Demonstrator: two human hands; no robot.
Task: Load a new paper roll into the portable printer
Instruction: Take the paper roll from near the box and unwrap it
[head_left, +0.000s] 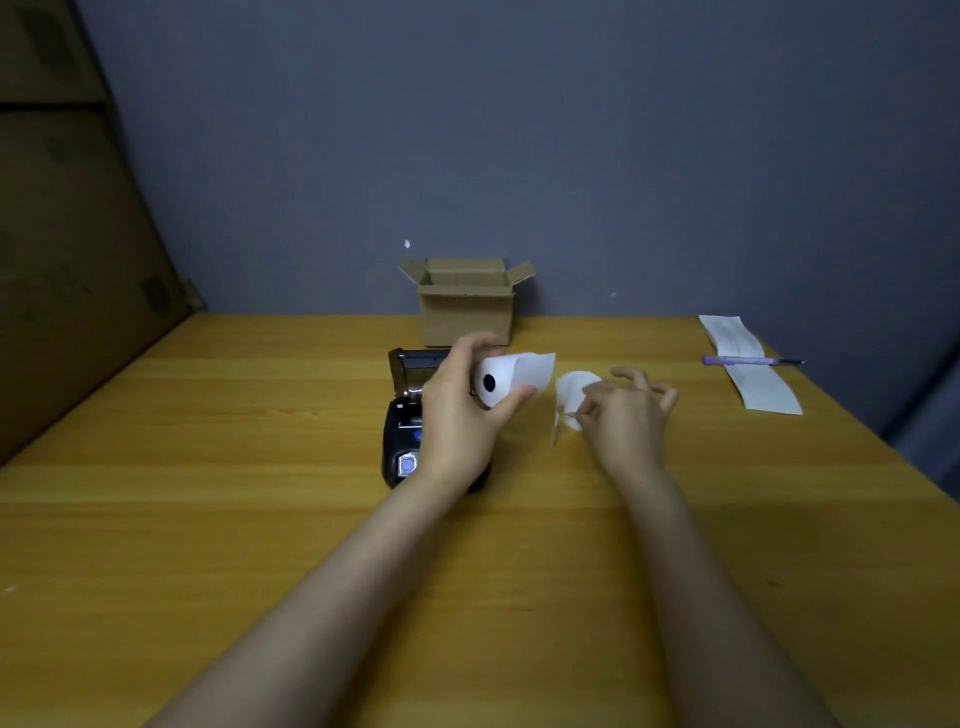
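Both hands busy: left hand clamps the roll, right hand pinches a torn scrap; drop it, then seat the roll squarely in the open printer.

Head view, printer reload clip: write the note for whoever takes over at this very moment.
Left hand: holds the paper roll above the printer, loose end unrolled to the right.
Right hand: pinches a torn white paper piece just above the table.
Printer: on the table, lid open; the bay is hidden behind the left hand.
Done: lid opened, roll in hand, apparently with its end freed.
Left: set the scrap aside, seat the roll with the end fed out, close the lid.
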